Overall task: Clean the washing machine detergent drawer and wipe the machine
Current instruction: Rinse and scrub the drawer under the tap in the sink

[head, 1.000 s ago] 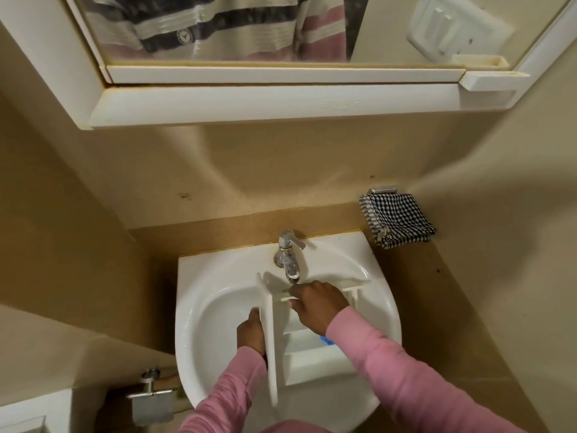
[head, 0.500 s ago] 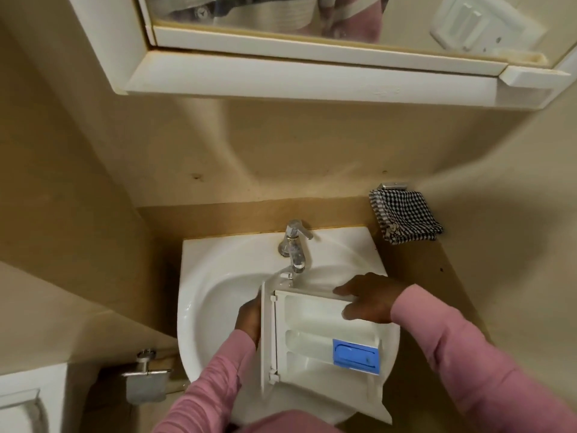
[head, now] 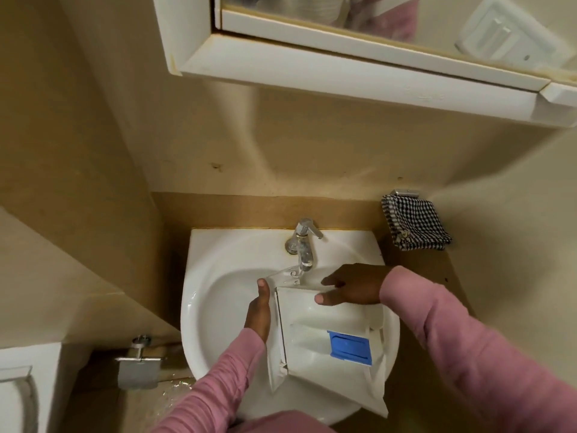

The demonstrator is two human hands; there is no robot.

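A white detergent drawer with a blue insert is held over the white sink, its open compartments facing up. My left hand grips the drawer's left side panel, thumb pointing up. At the far top edge my right hand grips the drawer, thumb inside and fingers over the rim. The chrome tap stands just beyond the drawer's far corner, and water seems to run from it onto that corner.
A black-and-white checked cloth hangs on the right wall beside the sink. A white mirror cabinet juts out overhead. A metal paper holder sits low on the left, beside a white fixture.
The drawer has turned from standing on edge to lying open side up. My right hand moved from inside it to its far edge. The camera shifted left and closer.
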